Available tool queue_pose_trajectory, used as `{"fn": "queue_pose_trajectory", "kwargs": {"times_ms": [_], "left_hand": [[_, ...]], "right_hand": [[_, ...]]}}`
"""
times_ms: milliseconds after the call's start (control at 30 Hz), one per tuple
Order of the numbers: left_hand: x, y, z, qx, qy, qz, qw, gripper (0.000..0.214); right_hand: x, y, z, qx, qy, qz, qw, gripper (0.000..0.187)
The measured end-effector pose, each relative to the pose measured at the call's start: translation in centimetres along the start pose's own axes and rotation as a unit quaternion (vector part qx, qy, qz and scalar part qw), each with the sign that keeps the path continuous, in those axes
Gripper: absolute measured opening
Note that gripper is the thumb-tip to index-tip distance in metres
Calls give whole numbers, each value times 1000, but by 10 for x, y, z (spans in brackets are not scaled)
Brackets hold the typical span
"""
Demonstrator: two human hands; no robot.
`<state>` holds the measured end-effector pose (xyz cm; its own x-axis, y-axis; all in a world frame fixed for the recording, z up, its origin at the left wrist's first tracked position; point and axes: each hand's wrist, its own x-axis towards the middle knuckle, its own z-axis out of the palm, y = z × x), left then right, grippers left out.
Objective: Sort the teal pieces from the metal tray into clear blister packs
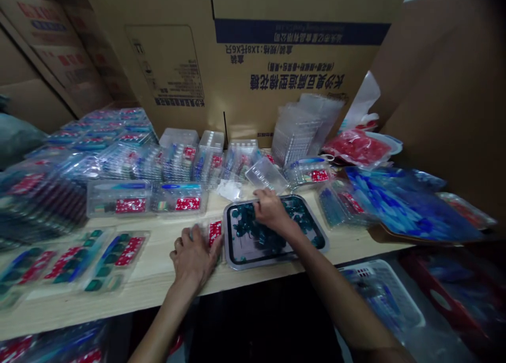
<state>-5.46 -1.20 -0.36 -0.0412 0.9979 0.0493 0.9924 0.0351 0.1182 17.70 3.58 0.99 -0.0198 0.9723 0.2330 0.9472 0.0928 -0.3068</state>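
Observation:
My left hand (193,258) lies over a clear plastic tray with a red patterned packet (215,231) in it. Its fingers bend around the tray's left side and the thumb reaches to the right; the palm hides most of the tray. My right hand (272,211) is over a dark-bottomed tray (237,261) with a clear rim, full of loose dark green pieces (302,221). The fingers of this hand are curled together, and what is between them is hidden. Just behind it lies an upturned clear case (267,174).
Filled trays (114,257) lie at left, beside tall stacks (43,194). Two packed cases (179,198) stand behind my left hand. Empty clear trays (294,131) are stacked against a big carton (166,52). Blue pens (379,194) fill a box at right; a white basket (411,300) sits lower.

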Motion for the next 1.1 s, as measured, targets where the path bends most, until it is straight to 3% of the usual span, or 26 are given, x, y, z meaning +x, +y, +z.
{"fn": "queue_pose_trajectory", "kwargs": {"times_ms": [67,167,333,433,533,633,767,867,967,1033,1100], "left_hand": [[0,3,-2,-14,36,9,999,75],[4,3,-9,-67,64,49,995,61],[13,-2,-14,-180,77,110,974,38],[14,5,-7,-194,53,147,968,33],[10,17,9,-127,38,197,971,38],[5,18,26,-77,22,204,976,49],[10,-9,34,-63,21,174,982,50],[19,-31,24,-92,82,169,978,47],[27,-33,9,-168,142,188,957,39],[31,-26,0,-232,165,194,939,34],[35,-16,-7,-312,169,161,921,32]], "right_hand": [[10,-25,13,-19,-9,-32,999,34],[26,-51,28,-45,-17,-18,999,33],[47,-53,36,-66,-12,19,998,37],[56,-48,34,-62,-16,2,998,61],[69,-47,33,-41,-76,-7,996,94],[79,-49,34,-28,-80,17,996,105],[83,-48,39,-25,-62,26,997,105],[82,-50,44,-56,-72,18,996,110],[81,-59,44,-86,-81,16,993,113],[79,-65,37,-43,-57,21,997,98],[72,-68,24,31,-24,29,999,68]]}}
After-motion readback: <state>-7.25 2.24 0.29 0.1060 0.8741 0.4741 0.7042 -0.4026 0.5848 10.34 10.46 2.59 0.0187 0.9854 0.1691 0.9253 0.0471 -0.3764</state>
